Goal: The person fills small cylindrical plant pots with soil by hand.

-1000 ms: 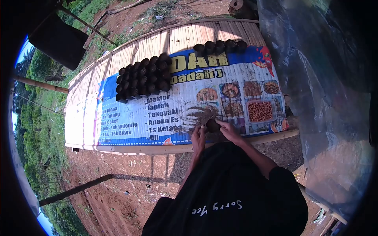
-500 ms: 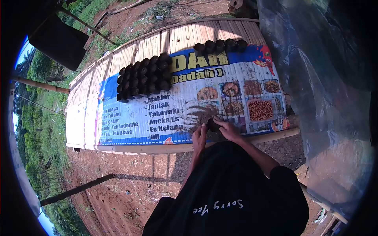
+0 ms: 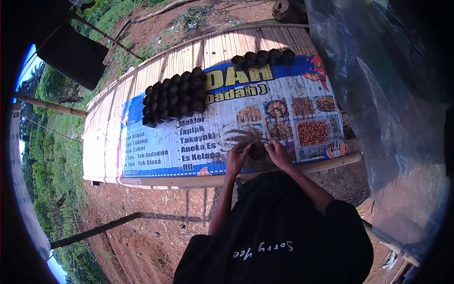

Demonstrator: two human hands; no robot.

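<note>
A black planting bag [image 3: 257, 151] with dark contents stands near the front edge of the banner-covered table, between my two hands. My left hand [image 3: 237, 157] pinches at its left side, thumb and fingertips together by the rim. On the opposite side, my right hand [image 3: 278, 152] has its fingers closed at the bag's edge. Loose dark soil [image 3: 247, 136] is smeared over the banner just beyond the bag. To the right sits a clear plastic tub [image 3: 313, 132] of reddish-brown seeds or nuts.
Several dark planting bags [image 3: 174, 98] stand packed in a block at the left. Another row of black bags [image 3: 263, 58] lines the far side. The printed banner [image 3: 222, 111] covers part of the bamboo-slat table [image 3: 189, 54]. Plastic sheeting [image 3: 378, 104] hangs at the right.
My left hand has shifted slightly up and left, and my right hand has come round to the bag's right side. More of the bag now shows between them.
</note>
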